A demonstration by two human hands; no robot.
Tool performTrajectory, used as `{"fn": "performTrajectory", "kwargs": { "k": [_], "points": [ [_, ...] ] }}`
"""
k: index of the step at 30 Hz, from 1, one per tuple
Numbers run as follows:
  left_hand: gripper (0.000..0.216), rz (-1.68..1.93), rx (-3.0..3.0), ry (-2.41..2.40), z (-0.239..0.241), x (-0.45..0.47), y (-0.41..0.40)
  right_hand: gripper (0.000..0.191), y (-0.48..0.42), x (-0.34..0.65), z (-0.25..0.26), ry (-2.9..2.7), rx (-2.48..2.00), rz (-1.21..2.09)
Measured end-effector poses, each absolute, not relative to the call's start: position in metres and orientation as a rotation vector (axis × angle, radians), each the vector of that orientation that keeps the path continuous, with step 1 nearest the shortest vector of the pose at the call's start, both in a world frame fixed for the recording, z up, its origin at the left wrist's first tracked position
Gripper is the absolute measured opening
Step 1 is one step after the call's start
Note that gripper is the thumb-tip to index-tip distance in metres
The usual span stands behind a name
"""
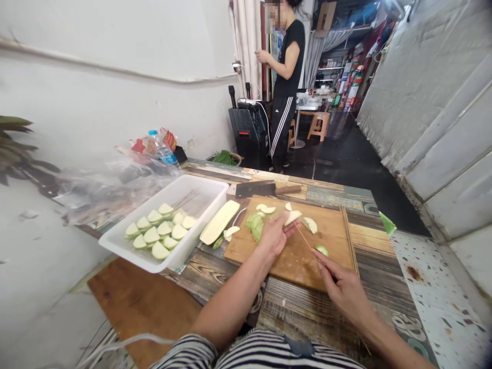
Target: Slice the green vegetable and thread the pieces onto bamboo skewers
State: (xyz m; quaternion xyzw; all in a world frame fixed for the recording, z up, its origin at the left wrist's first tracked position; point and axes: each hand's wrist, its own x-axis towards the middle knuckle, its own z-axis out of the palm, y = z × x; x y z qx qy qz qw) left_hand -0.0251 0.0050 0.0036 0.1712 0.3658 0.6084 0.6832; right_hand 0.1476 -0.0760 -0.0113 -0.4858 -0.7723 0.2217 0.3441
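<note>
My left hand (273,237) holds a pale half-round squash slice (292,218) over the wooden cutting board (284,269). A thin wooden skewer (303,237) is pinched in my right hand (340,281), its tip at the slice; whether it has pierced the flesh I cannot tell. Beside my left fingers lies a stack of green slices (254,225), with several loose slices around. A small green-skinned piece (322,250) rests near my right fingertips. More skewers (349,238) lie along the board's right edge.
Left of the board are a halved squash (220,221) and a white tray (209,190) containing skewered slices. A cleaver (255,189) lies behind the board. Plastic bags (119,187) and a water bottle (164,148) are at far left. Another person (286,77) stands beyond the table near a black speaker (249,130).
</note>
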Motion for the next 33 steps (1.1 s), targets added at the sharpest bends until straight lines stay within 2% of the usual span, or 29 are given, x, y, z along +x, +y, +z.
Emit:
{"fn": "performTrajectory", "kwargs": {
  "k": [7,13,17,24,33],
  "points": [
    [0.011,1.36,0.421,0.839,0.005,-0.024,0.004,0.036,-0.077,0.146,-0.008,-1.971,-1.303,0.623],
    [0.011,1.329,0.423,0.862,0.006,-0.024,0.003,0.035,-0.079,0.141,-0.006,-1.86,-1.337,0.805],
    [0.011,1.302,0.431,0.863,0.007,-0.025,0.003,0.036,-0.079,0.139,-0.011,-1.701,-1.336,1.026],
    [0.011,1.306,0.448,0.839,0.003,-0.029,0.005,0.04,-0.078,0.127,-0.011,-1.15,-1.17,1.662],
    [0.01,1.304,0.461,0.838,0.001,-0.028,0.005,0.022,-0.072,0.128,-0.007,-0.789,-0.844,2.036]
  ]
}}
